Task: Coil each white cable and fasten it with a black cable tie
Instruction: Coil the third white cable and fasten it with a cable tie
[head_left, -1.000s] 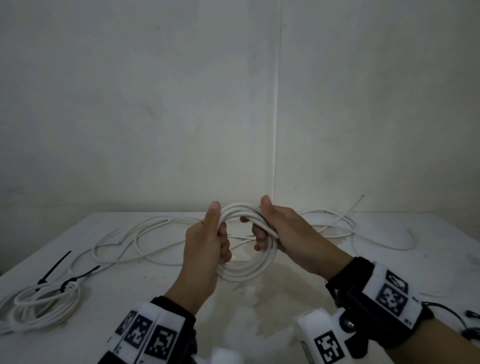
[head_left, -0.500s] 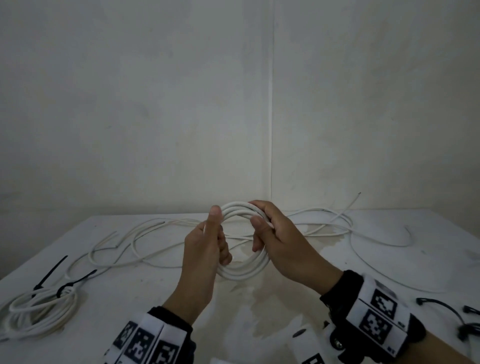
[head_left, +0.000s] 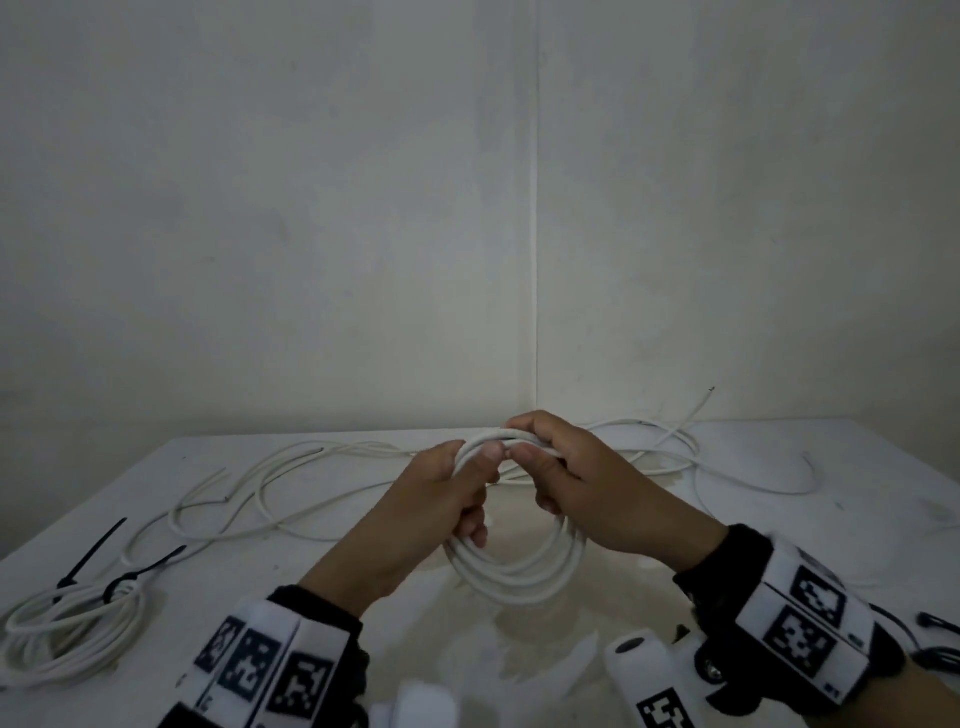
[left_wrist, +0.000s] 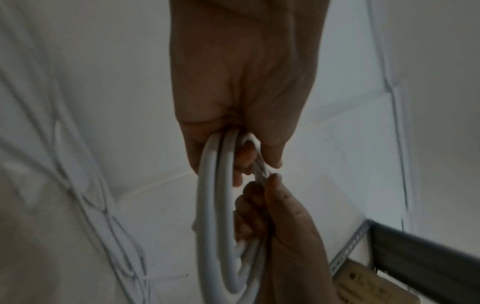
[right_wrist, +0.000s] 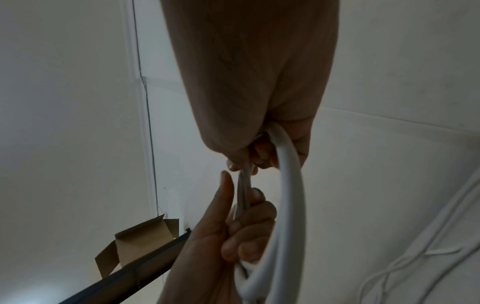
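Your hands are bare. Each wrist wears a black cuff (head_left: 737, 551) under a white band (head_left: 265, 665) printed with square black-and-white markers, at the lower left and lower right of the head view. A white camera housing (head_left: 644, 670) sits beside the right band.

Head above; wrists close, facing inward.

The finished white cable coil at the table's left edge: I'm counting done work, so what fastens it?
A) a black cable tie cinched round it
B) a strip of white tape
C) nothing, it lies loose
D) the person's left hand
A: in the head view a black cable tie is cinched round the white cable coil lying at the left edge of the white table.
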